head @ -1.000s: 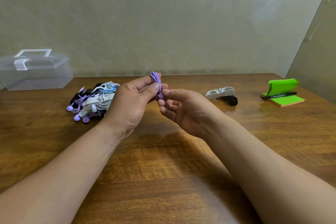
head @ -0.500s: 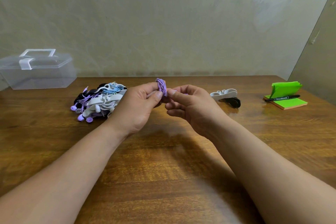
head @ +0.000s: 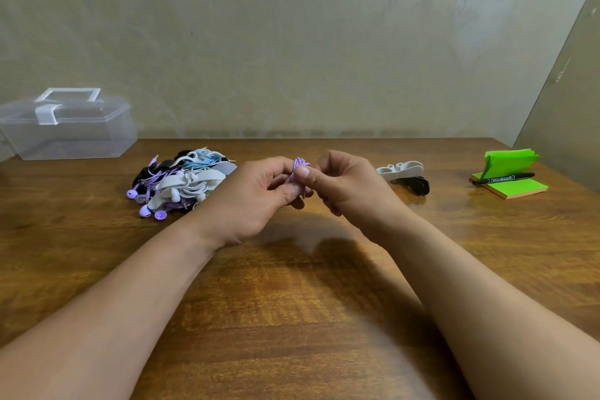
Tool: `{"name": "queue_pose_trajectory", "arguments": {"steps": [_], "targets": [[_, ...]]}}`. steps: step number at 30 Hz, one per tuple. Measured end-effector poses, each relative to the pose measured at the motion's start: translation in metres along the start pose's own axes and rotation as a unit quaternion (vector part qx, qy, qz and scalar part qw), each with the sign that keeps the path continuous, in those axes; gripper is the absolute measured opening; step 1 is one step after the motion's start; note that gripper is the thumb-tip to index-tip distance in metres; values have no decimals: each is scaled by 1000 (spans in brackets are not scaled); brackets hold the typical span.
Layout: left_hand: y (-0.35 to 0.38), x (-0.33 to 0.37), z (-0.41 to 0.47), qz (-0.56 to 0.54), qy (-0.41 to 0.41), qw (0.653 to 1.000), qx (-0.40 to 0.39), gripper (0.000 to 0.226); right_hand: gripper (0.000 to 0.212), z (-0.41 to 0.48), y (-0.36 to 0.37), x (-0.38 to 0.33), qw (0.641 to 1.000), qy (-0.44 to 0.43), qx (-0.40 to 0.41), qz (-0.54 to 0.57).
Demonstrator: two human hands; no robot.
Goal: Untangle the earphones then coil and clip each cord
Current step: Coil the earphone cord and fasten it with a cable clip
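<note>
Your left hand (head: 250, 201) and right hand (head: 344, 185) meet above the desk (head: 292, 302), both pinching the small purple earphone coil (head: 299, 166) between thumbs and fingers. The pile of tangled earphones (head: 181, 182) lies just left of your left hand; white clips (head: 399, 170) sit right of your right hand.

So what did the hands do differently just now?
The right hand closed in: its fingers, loosely spread a second ago, now pinch the purple cord coil together with the left hand, which kept holding it. The earphone pile, clips and clear box stayed put.
</note>
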State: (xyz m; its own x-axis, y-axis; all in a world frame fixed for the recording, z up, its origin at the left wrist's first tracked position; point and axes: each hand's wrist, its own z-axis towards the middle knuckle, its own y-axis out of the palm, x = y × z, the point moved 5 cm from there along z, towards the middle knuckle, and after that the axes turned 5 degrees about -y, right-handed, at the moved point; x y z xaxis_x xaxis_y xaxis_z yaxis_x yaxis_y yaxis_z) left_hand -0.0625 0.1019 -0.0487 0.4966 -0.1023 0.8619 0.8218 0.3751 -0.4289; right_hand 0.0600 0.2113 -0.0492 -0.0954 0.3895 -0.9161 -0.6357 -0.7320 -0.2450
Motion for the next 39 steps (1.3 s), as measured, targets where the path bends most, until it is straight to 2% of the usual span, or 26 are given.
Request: {"name": "queue_pose_trajectory", "arguments": {"steps": [5, 7, 8, 10, 12, 13, 15, 18, 23, 27, 29, 33, 37, 39], "targets": [[4, -4, -2, 82, -2, 997, 7, 13, 40, 1, 2, 7, 999, 45, -12, 5], [6, -6, -1, 74, -12, 997, 11, 13, 38, 1, 2, 5, 998, 47, -13, 26], [6, -8, 1, 35, -27, 999, 20, 15, 37, 1, 1, 3, 998, 45, -10, 45], [7, -9, 3, -117, -68, 990, 40, 17, 38, 5, -5, 3, 995, 46, 27, 89], [8, -6, 2, -270, -98, 957, 42, 14, 38, 8, -17, 4, 991, 46, 71, 105], [9, -4, 1, -317, -106, 942, 35, 14, 36, 9, -20, 5, 991, 41, 73, 103], [10, 0, 0, -365, -110, 924, 14, 16, 28, 9, -19, 2, 996, 26, 23, 77], [14, 1, 0, -378, -111, 919, 4, 17, 24, 4, -3, 1, 998, 6, -56, 42], [18, -3, 0, -360, -113, 926, 1, 21, 12, 7, 3, 8, 998, 6, -31, 63], [22, -5, 1, -330, -103, 938, 14, 20, 11, 4, 8, 17, 984, 79, -62, 146], [23, -9, 3, -324, -116, 939, 27, 22, 13, 3, 7, 15, 991, 69, -58, 95], [27, -12, 5, -324, -119, 937, 46, 26, 19, 2, 6, 2, 993, -5, 10, -117], [28, -18, 6, -316, -135, 938, 41, 21, 22, 2, 0, 3, 992, 9, -36, -120], [27, -21, 6, -313, -144, 938, 44, 17, 27, 9, -20, 12, 989, 15, -7, -150]]}}
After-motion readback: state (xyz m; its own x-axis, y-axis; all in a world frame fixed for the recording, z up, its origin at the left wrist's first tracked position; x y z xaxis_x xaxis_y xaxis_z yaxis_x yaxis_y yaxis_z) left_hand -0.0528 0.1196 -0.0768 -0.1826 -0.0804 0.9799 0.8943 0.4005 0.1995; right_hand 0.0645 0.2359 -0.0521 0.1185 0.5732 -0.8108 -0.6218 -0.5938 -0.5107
